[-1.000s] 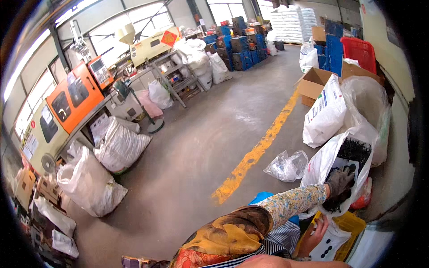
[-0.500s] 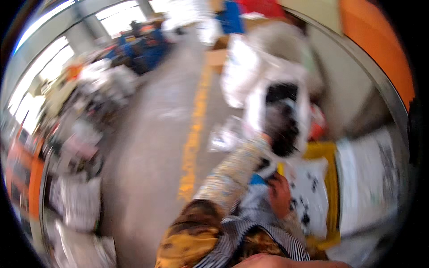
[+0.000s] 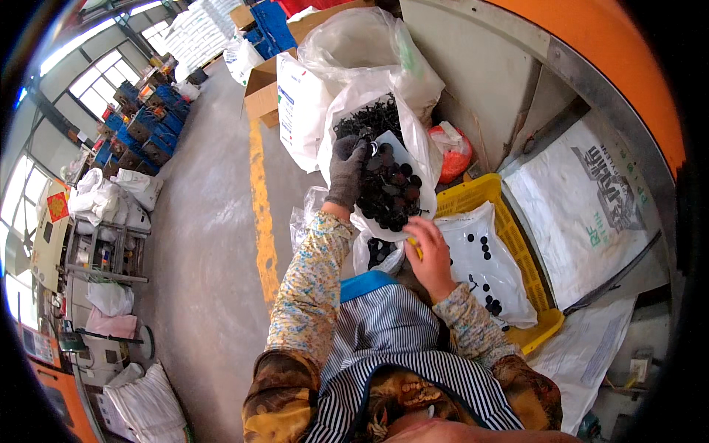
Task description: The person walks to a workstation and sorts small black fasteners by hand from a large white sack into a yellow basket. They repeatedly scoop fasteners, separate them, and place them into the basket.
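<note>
My left hand [image 3: 346,176], in a dark grey glove, reaches into the mouth of a white bag [image 3: 422,140]. Its fingers are curled at the left side of a heap of black round plastic pieces [image 3: 391,184]; what they hold is hidden. A small pale loop shows by the fingertips. Thin black plastic scraps [image 3: 373,118] fill the far part of the bag. My bare right hand [image 3: 430,258] is at the heap's near edge, thumb and fingers apart. Just below, a smaller clear bag [image 3: 396,260] contains more black pieces.
Right of my hands, a yellow basket [image 3: 528,258] bears a white bag [image 3: 484,277] with scattered black discs on it. Beyond are a red bag [image 3: 450,151], large clear sack [image 3: 354,37] and cardboard box [image 3: 262,88]. A yellow floor line [image 3: 262,214] runs at left.
The view has steadied and swung, so the bags now appear further left. My left hand is further up at the left of the heap; my right hand has moved up to its near edge.
</note>
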Demonstrator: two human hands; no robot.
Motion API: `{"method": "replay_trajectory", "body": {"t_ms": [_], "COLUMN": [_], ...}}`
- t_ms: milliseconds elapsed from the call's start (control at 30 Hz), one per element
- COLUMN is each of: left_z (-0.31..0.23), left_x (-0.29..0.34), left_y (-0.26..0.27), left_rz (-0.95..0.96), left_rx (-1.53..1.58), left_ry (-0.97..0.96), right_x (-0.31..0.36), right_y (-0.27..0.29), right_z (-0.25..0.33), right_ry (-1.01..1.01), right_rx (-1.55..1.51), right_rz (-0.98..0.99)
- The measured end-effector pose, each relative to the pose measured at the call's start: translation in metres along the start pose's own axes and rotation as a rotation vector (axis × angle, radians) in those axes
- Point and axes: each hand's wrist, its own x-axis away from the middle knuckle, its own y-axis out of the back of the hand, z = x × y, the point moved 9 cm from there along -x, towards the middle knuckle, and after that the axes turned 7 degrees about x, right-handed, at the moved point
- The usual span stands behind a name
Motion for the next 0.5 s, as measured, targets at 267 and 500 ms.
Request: {"method": "replay_trajectory", "body": {"t_ms": [267, 500], "left_z": [0.012, -0.004], "left_x": [0.027, 0.045], "left_y": [-0.008, -0.047], "left_rz": [-0.106, 0.347], "left_rx": [0.149, -0.18], "left_ry": [0.135, -0.174], "right_x": [-0.088, -0.105], "right_y": [-0.003, -0.039], "right_z": [0.005, -0.047], "right_ry": [-0.035, -0.249], "right_rx": [-0.11, -0.33], "right_rz": [-0.181, -0.196]}}
